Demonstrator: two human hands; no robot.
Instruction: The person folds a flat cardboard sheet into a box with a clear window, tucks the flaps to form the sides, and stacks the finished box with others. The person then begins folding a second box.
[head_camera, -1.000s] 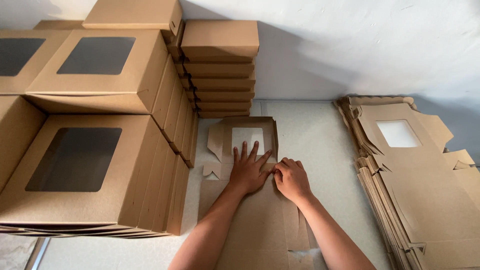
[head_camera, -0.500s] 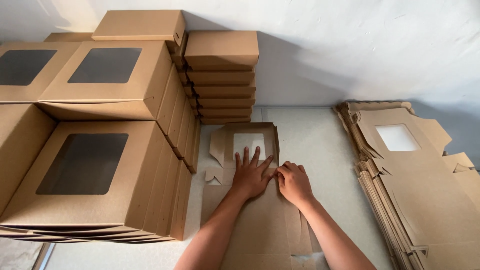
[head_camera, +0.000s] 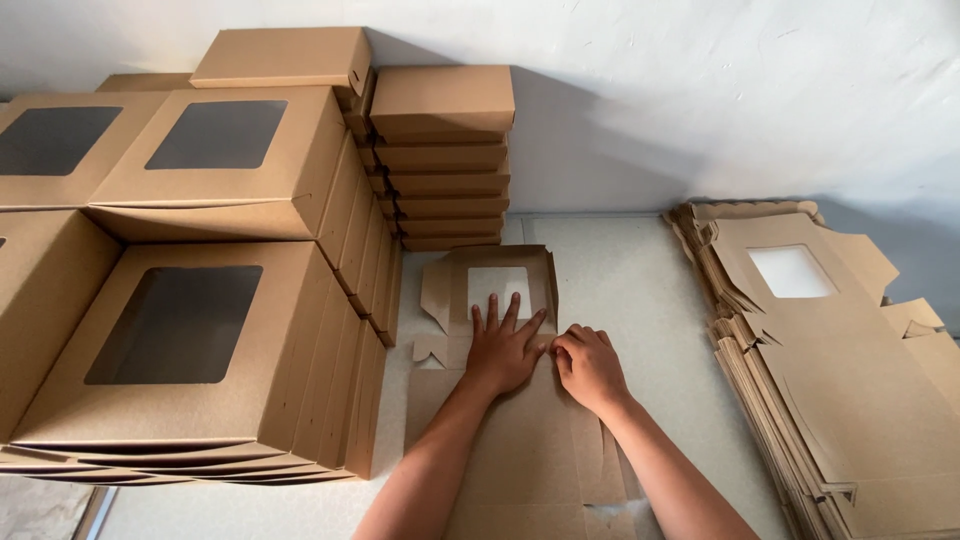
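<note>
The fingers of the left hand (head_camera: 503, 350) are spread wide and lie flat on the cardboard sheet (head_camera: 520, 440) — they press it down and grip nothing. The right hand (head_camera: 588, 366) is curled just beside it, its fingertips bent down onto a fold line of the same sheet; it looks like a pinch or a push, but I cannot tell if a flap is caught between the fingers. The two hands touch at the thumb side. The sheet lies flat on the table (head_camera: 640, 290), in the middle, near the person, and its window flap (head_camera: 497, 285) points to the far side. What could go wrong, I think: if the right hand pushes off the line, the fold may come out crooked, or the thin flap may tear — and if the left hand lets up, the sheet may slide on the smooth top. To the left, finished window boxes (head_camera: 190, 330) stand in tall stacks, very near the sheet, so a flap swung that way could bump them. At the far side sits a stack of shut boxes (head_camera: 442, 150), close to the window flap. To the right, a pile of flat sheets (head_camera: 840, 370) lies apart from the hands.
</note>
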